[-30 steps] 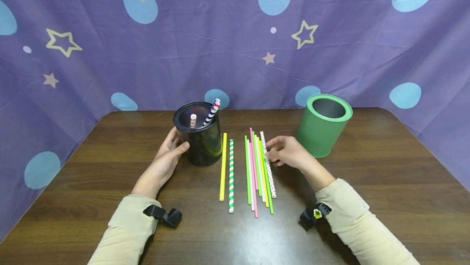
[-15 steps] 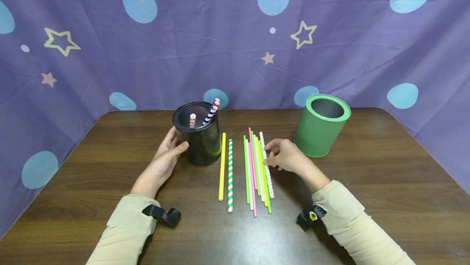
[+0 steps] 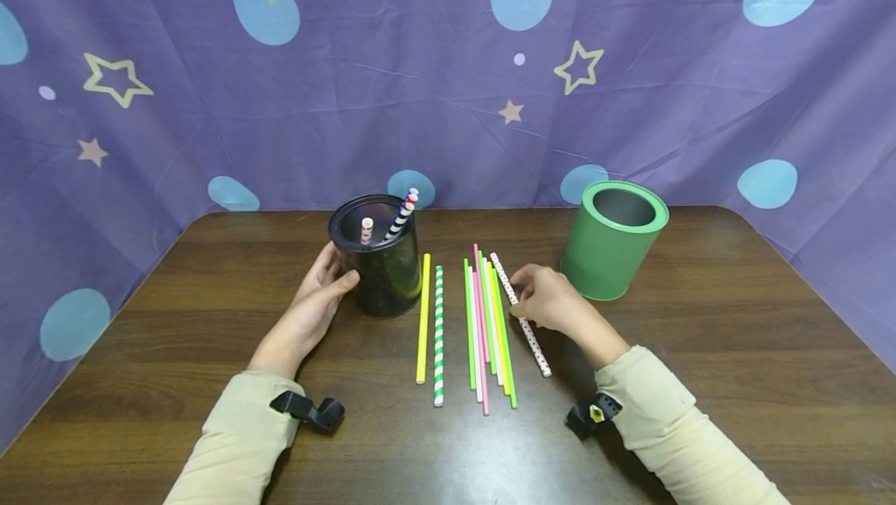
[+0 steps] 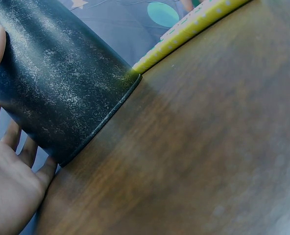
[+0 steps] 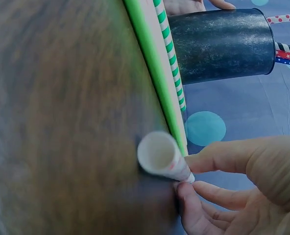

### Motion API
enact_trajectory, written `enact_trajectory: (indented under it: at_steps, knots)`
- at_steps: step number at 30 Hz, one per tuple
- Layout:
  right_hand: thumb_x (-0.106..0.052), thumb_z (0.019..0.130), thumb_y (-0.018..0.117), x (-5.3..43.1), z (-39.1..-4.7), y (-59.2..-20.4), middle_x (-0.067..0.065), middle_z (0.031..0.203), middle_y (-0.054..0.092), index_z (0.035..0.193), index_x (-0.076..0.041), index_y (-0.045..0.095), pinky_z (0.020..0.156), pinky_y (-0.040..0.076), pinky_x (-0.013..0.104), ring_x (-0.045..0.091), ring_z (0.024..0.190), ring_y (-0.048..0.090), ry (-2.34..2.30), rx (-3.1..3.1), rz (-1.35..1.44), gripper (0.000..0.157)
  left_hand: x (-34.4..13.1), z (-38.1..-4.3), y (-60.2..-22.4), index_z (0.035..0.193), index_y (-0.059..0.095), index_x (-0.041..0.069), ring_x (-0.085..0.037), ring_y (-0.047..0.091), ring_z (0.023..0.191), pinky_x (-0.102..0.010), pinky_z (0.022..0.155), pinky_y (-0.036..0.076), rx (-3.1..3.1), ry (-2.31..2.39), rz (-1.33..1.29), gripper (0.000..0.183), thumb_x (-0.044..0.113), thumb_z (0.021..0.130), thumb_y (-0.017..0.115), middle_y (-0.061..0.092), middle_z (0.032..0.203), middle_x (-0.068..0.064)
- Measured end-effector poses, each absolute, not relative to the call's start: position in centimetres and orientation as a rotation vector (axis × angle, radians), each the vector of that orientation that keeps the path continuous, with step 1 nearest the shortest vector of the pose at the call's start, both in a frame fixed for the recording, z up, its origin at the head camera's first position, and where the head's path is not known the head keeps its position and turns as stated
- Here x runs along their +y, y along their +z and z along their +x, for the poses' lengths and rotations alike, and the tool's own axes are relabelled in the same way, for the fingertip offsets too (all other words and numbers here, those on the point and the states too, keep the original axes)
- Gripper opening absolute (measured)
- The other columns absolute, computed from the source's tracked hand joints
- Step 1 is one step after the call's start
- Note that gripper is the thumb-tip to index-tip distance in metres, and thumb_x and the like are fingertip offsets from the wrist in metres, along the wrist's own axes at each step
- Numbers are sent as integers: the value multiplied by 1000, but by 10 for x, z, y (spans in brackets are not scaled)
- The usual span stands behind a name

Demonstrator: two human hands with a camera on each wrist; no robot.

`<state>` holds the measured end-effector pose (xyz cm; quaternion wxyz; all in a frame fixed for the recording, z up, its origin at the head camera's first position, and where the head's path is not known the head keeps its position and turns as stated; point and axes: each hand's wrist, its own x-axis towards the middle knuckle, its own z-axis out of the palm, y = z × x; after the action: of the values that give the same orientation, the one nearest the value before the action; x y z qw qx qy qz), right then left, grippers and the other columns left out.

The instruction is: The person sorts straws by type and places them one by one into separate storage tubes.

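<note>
My left hand grips the black can, thumb on the near side and fingers around the far side. Striped and patterned paper straws stick out of its mouth. My right hand pinches a white paper straw with small reddish dots between thumb and fingers. That straw slants, its near end swung out to the right. In the right wrist view the dotted straw's open end faces the camera, with the fingertips farther along it.
Right of the black can lie a yellow paper straw and a green-striped one. Several thin green, white, pink and yellow straws lie bunched in the middle. A green can stands back right, before a purple curtain.
The dotted straw's near end has swung right, away from the thin straws, as my right fingers took hold of it. My left hand and the black can have stayed put.
</note>
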<state>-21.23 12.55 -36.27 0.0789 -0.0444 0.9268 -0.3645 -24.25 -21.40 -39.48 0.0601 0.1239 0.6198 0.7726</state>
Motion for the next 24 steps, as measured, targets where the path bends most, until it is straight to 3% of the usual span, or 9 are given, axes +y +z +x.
enact_trajectory:
  at_steps: [11,24]
  knots:
    - [-3,81,68,127,-212,-363,13,85,64,123,7,58,54,53,31,17,55,61,-1092,2777,-127,44,-214,-243,-397,157,20,13,-16,21,142,-33,114,19,1865,2351,382,81,15,92,71,27,153,0]
    - [1,83,61,130,-212,-354,9,79,63,126,8,53,60,55,32,16,60,62,-1306,2742,-214,44,-214,-243,-395,158,16,12,-16,21,142,-33,113,19,1877,2332,380,84,16,94,69,25,155,-3]
